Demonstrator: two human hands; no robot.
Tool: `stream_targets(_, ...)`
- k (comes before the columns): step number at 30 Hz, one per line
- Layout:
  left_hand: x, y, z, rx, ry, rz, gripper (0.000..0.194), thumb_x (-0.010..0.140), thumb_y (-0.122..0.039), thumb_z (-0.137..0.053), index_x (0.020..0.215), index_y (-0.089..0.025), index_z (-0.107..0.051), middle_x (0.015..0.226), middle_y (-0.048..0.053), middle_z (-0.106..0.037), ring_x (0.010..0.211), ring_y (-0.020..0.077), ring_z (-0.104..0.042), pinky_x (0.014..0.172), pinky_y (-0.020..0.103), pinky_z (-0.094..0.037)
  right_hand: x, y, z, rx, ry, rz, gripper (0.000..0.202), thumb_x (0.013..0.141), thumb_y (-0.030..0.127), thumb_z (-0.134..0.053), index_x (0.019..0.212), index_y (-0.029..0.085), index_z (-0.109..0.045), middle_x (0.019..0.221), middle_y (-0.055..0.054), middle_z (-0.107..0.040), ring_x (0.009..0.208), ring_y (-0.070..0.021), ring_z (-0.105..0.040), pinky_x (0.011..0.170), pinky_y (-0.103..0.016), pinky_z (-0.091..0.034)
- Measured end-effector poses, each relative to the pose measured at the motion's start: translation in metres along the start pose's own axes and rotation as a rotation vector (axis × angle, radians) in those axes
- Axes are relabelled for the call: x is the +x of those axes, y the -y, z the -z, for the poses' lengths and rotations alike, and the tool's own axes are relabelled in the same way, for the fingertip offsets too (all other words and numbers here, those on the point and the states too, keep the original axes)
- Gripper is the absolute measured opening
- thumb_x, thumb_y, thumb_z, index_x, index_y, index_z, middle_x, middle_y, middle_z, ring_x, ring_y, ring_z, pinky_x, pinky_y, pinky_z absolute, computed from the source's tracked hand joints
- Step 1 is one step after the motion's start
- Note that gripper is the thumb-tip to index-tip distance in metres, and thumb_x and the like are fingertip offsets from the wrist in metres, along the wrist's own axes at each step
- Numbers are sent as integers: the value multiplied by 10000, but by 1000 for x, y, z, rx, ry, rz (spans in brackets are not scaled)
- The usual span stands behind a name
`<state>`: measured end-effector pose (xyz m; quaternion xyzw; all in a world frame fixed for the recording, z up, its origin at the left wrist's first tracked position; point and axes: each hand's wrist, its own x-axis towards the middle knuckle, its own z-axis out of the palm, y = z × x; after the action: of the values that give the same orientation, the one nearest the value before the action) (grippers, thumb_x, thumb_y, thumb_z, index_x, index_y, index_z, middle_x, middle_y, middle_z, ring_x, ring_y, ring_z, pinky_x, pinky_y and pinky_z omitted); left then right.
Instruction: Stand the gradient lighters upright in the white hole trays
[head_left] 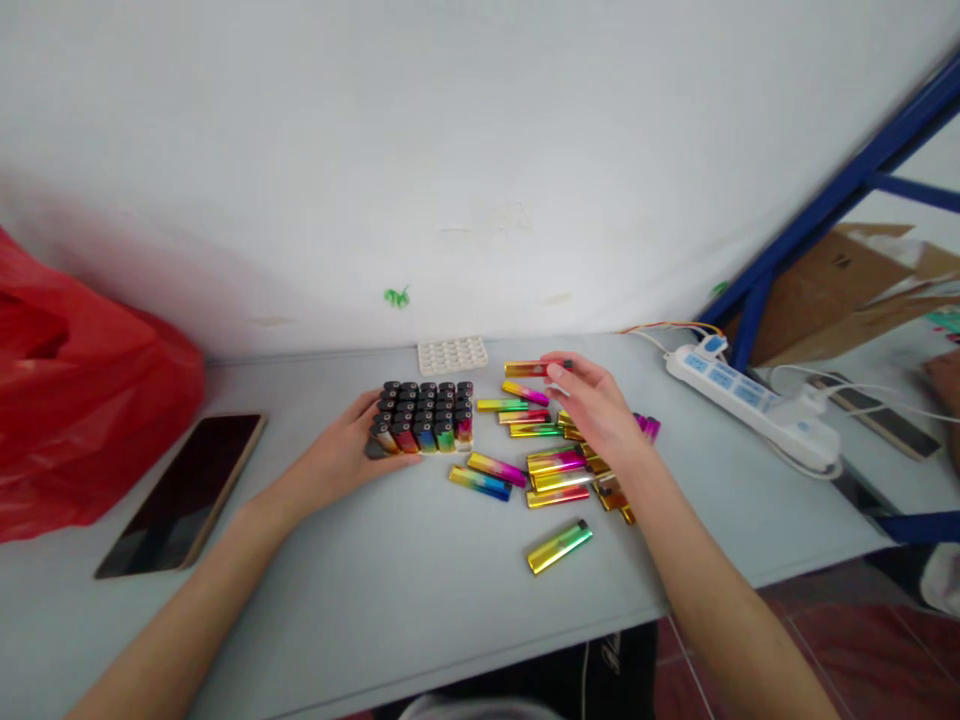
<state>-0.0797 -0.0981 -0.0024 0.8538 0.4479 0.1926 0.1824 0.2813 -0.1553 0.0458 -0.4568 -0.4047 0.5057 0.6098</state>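
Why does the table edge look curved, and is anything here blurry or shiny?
Head view: the wide lens bows the table edge and stretches the forearms near the bottom. The red bag at the left edge looks soft and smeared. Light is even, shadows faint. The metallic lighters glint, and the phone screen shows a dull reflection. The right hand is slightly blurred.

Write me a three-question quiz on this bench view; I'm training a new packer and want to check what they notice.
1. True or false: the left hand rests against the block of upright lighters.
2. What does the right hand pinch? A) a lighter B) the phone C) the power strip
3. What lies beyond the block, by the wall?

Key: 1 true; 2 A; 3 an empty white tray.
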Motion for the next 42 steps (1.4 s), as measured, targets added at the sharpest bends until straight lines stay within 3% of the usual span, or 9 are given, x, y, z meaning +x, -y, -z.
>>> stream_targets(4,-1,-2,0,6,-1,-6,784,822,-769,-736,1411,-258,-662,1575,110,-593,1398,360,-655,1271,506,-482,-6,-3,-19,153,9,-84,432,774,626,-911,889,247,-737,904,3,-726,867,-173,-681,811,-318,-587)
stream_targets(7,-1,-2,1,20,6,-16,787,838,-742,-743,1440,-245,-643,1587,117,-585,1415,353,-643,1278,501,-471,-13,-3,-28,144,138,-110,442,837,642,-856,927,245,-683,806,23,-678,679,-133,-607,665,-284,-550)
stream_targets(10,-2,-2,1,15,9,-14,736,849,-686,-767,1436,-259,-646,1598,106,-575,1422,343,-642,1285,476,-463,-19,-5,-34,32,247,-160,456,898,674,-781,1042,263,-646,653,88,-522,482,-84,-339,456,-224,-342)
stream_targets(12,-2,-2,2,-4,18,-7,714,850,-662,-780,1429,-266,-649,1611,106,-564,1419,351,-645,1285,480,-464,-22,-7,-37,-110,240,-160,485,915,723,-729,992,256,-622,617,104,-417,479,-82,-251,432,-217,-227)
stream_targets(16,-2,-3,2,-44,24,16,758,825,-700,-787,1422,-253,-651,1634,134,-540,1401,394,-651,1282,531,-463,-23,-14,-41,-524,163,33,606,942,794,-614,725,236,-524,609,53,-426,564,-123,-392,505,-263,-327)
stream_targets(20,-2,-4,1,-52,19,26,751,817,-722,-776,1407,-271,-664,1627,116,-547,1402,381,-651,1277,496,-479,-27,-17,-45,-827,111,164,606,1005,680,-562,596,250,-436,549,29,-414,570,-151,-419,549,-306,-330)
stream_targets(27,0,-6,4,-50,59,33,779,828,-728,-758,1403,-213,-654,1612,155,-544,1457,387,-595,1319,524,-407,-31,-18,-48,-918,102,257,445,994,466,-539,617,271,-406,530,30,-435,519,-152,-407,551,-319,-297)
stream_targets(35,-1,-7,4,-48,50,23,795,845,-725,-747,1445,-218,-629,1630,149,-532,1466,371,-591,1324,504,-402,-31,-18,-47,-1017,83,325,491,1041,524,-551,638,271,-430,562,4,-522,545,-175,-480,602,-337,-372)
stream_targets(42,-1,-6,3,-38,29,9,800,825,-719,-774,1440,-224,-648,1628,142,-547,1442,393,-612,1306,518,-435,-31,-21,-44,-1033,50,301,283,1024,391,-540,775,262,-576,594,5,-589,542,-187,-514,608,-329,-357)
